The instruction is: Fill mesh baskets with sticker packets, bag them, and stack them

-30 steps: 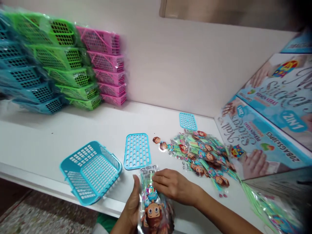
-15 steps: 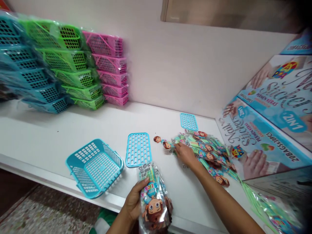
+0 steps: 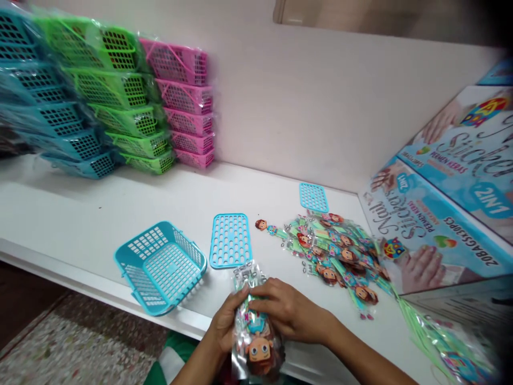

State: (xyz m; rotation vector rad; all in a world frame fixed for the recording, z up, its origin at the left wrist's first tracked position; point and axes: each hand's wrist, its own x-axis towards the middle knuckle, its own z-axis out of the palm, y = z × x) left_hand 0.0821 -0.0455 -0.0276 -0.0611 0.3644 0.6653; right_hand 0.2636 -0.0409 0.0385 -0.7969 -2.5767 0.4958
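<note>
My left hand (image 3: 224,323) is closed around the left side of a stack of clear packets (image 3: 258,350), each with a cartoon-girl figure and green sticks inside. From the right, my right hand (image 3: 290,313) closes over the stack's upper part, its fingers lying across the top packet. Several more such packets form a loose pile (image 3: 344,251) on the white shelf to the right. One packet (image 3: 264,227) pokes out at the pile's left end. Left of my hands stands a blue plastic basket (image 3: 146,243), beside a flat blue lattice panel (image 3: 230,240).
Wrapped stacks of blue baskets (image 3: 60,120), green baskets (image 3: 128,120) and pink baskets (image 3: 186,99) line the back left. A second lattice panel (image 3: 313,198) lies near the wall. Nail-sticker cartons (image 3: 425,219) rise at the right. The shelf's front edge (image 3: 80,280) runs along the left foreground.
My right hand has moved left and down from the packet pile onto the stack in my left hand. A packet it touched at the pile's left is gone from there.
</note>
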